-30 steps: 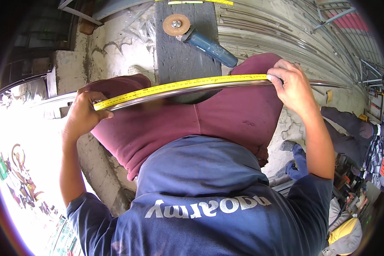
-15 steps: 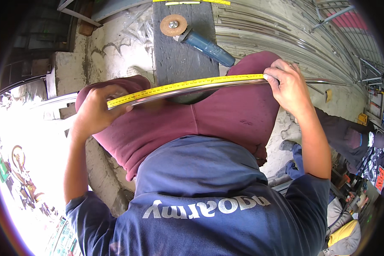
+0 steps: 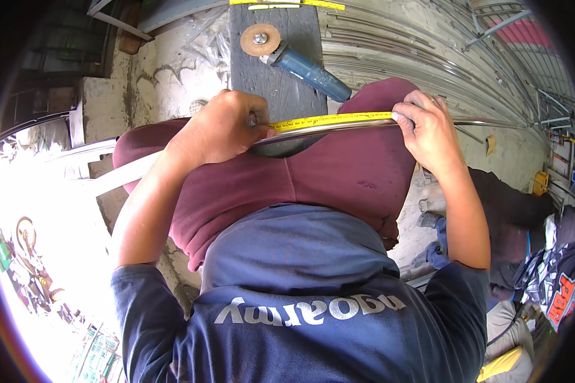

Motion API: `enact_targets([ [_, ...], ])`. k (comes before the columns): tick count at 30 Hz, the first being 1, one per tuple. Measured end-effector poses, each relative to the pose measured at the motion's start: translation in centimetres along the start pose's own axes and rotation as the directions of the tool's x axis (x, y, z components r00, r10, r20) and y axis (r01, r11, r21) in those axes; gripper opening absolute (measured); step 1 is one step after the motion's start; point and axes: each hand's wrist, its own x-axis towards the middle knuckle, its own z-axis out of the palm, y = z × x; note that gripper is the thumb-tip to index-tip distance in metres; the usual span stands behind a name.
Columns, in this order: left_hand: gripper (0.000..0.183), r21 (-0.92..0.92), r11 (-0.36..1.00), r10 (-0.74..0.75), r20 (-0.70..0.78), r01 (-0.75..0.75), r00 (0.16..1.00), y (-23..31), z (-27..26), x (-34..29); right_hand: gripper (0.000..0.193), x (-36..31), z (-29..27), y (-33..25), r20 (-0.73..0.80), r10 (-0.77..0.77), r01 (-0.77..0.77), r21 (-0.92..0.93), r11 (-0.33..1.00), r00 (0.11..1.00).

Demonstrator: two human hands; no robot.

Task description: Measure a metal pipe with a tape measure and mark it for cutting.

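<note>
A shiny metal tube [image 3: 342, 129] lies across my lap, with a yellow measuring tape [image 3: 332, 119] stretched along its far side. My left hand [image 3: 229, 124] is closed round the tape and the tube near the middle of my lap, and part of its grip is hidden behind the knuckles. At the right knee, my right hand [image 3: 428, 127] pinches the tape's end against the tube, thumb on top. Beyond the lap, an angle grinder [image 3: 310, 71] with a tan disc [image 3: 260, 39] rests on a dark wooden plank [image 3: 249, 96], touched by neither hand.
Long metal bars [image 3: 390, 48] lie on the floor at the far right. Another yellow strip [image 3: 322, 4] crosses the plank's far end. To the right is a person in dark trousers [image 3: 508, 210], near a yellow box [image 3: 541, 183]. Strong glare washes out the left side.
My left hand has slid right along the tube, and the stretch of tape showing between my hands is shorter. The right hand stays nearly in place. The person at right has shifted.
</note>
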Motion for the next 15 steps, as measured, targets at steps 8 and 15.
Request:
enact_targets([
  [8, 0.019, -0.106, 0.99, -0.082, 0.078, 0.091, 0.994, -0.2, 0.2, 1.0, 0.011, -0.6, 0.4, -0.5, -0.074, -0.007, 0.002, -0.067, 0.998, 0.997],
  [15, 0.029, -0.182, 0.942, -0.243, 0.213, 0.283, 0.946, 1.0, 0.1, 1.3, 0.01, -1.2, 1.0, -0.3, -0.115, -0.043, 0.034, -0.077, 0.996, 0.992],
])
